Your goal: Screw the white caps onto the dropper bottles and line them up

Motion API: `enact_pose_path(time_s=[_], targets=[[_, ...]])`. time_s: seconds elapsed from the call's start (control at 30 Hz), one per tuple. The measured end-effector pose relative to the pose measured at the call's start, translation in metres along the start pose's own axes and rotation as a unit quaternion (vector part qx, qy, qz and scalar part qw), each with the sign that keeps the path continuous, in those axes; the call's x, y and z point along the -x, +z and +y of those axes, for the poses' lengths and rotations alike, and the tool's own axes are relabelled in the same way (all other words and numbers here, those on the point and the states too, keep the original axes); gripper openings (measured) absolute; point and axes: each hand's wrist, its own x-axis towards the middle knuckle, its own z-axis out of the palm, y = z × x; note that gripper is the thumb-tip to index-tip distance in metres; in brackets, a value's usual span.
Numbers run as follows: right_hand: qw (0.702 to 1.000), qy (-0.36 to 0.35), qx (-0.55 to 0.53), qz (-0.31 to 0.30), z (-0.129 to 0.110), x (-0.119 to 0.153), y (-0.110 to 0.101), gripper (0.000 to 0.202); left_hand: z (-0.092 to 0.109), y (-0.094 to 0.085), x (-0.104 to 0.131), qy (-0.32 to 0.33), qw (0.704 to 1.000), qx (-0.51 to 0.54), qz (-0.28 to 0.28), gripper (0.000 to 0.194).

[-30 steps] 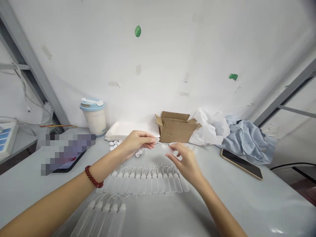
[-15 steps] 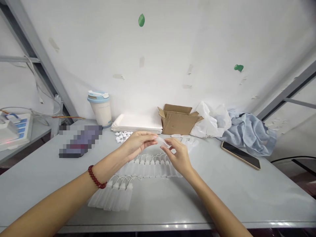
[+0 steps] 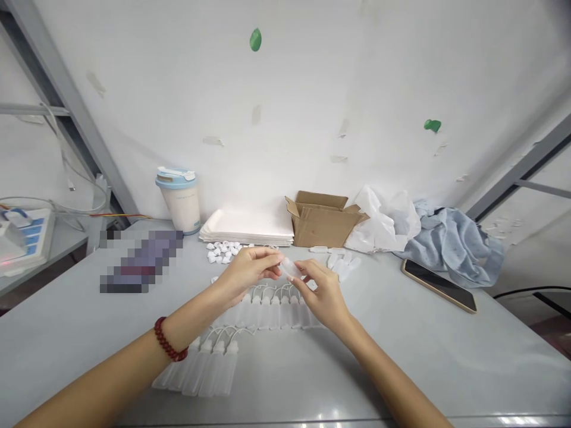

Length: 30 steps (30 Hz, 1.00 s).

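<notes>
A small translucent plastic bottle (image 3: 290, 268) is held in the air between both hands, slightly tilted. My left hand (image 3: 250, 270) pinches its left end, where the fingers hide the neck. My right hand (image 3: 322, 291) grips the other end between thumb and fingers. Under the hands lies a row of similar bottles (image 3: 276, 313) with thin white curved strands at their tops. A second group of such bottles (image 3: 217, 368) lies nearer the front, partly behind my left forearm. Several small white caps (image 3: 222, 252) are heaped beyond my left hand. Loose bottles (image 3: 348, 266) lie past my right hand.
Along the wall stand a lidded cup (image 3: 182, 205), a stack of white sheets (image 3: 247, 229), an opened cardboard box (image 3: 321, 229), a white plastic bag (image 3: 379, 223) and a crumpled blue cloth (image 3: 452, 246). A phone (image 3: 439, 285) lies at the right; a power strip (image 3: 33, 244) is far left.
Both hands still hold the bottle, which has come slightly lower in view and now shows more of its body between the fingers. The whole scene has shifted a little with the head.
</notes>
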Motion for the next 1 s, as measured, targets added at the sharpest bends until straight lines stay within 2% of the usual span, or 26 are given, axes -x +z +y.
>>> enact_pose_path(time_s=[0.27,0.5,0.63,0.73,0.8,0.9,1.0], targets=[[0.997,-0.057,0.042,-0.017,0.0,0.006,0.004,0.017,0.009,-0.007,0.007,0.043,0.976,-0.21,-0.021,0.02],[0.966,-0.159,0.203,0.0,0.004,0.01,0.008,0.024,0.011,-0.006,0.014,0.017,0.959,-0.282,-0.037,0.02],[0.952,-0.202,0.231,0.007,0.001,0.012,0.011,0.024,0.011,-0.005,0.014,-0.017,0.965,-0.253,-0.059,0.022],[0.956,-0.211,0.204,-0.001,-0.004,0.014,0.012,0.031,0.015,-0.003,0.016,-0.042,0.974,-0.21,-0.074,0.02],[0.97,-0.181,0.16,0.0,-0.008,0.014,0.013,0.034,0.016,-0.002,0.019,-0.051,0.981,-0.168,-0.086,0.023],[0.994,-0.098,0.055,0.006,-0.014,0.014,0.012,0.032,0.014,-0.003,0.022,-0.064,0.991,-0.059,-0.098,0.033],[0.999,-0.024,-0.029,0.019,-0.019,0.013,0.009,0.028,0.011,-0.004,0.022,-0.07,0.993,0.036,-0.091,0.035]])
